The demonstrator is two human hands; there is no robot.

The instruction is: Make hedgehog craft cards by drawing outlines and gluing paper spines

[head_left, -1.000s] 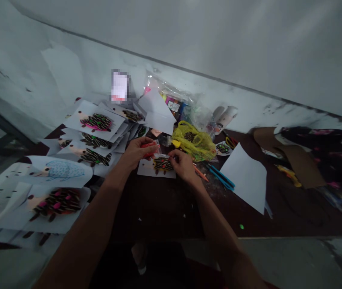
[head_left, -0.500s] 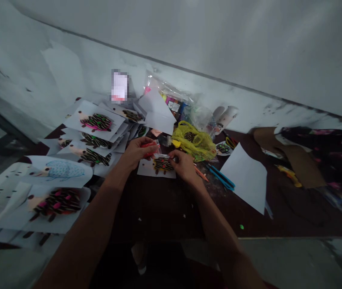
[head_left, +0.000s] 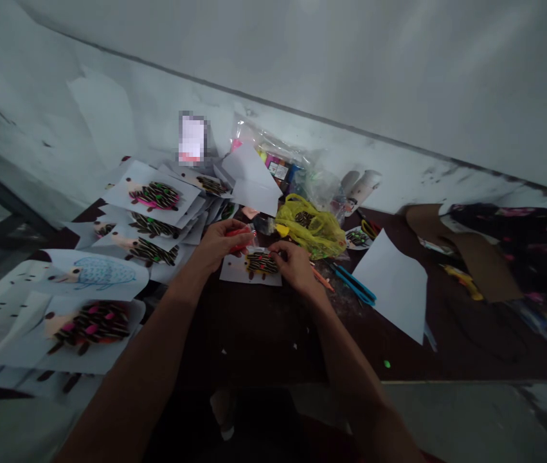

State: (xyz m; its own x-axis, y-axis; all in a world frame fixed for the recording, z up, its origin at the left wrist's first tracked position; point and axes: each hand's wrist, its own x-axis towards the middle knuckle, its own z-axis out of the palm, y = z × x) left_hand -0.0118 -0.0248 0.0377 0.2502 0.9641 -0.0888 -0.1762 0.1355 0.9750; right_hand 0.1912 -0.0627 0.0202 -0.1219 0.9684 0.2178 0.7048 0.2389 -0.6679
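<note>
Lying flat on the dark table (head_left: 254, 334), right between your two hands, is a small white card (head_left: 254, 267) with a stripy hedgehog on it. Your left hand (head_left: 220, 243) is curled around a red packet (head_left: 240, 239) at the card's top left. Your right hand (head_left: 293, 262) has its fingers bent in close over the card's right side; you cannot tell from here if they pinch anything. Just behind is a yellow bag (head_left: 314, 226). To your right are a blue tool (head_left: 356, 284) and white paper (head_left: 393, 286). More hedgehog pictures (head_left: 152, 196) lie piled to your left.
</note>
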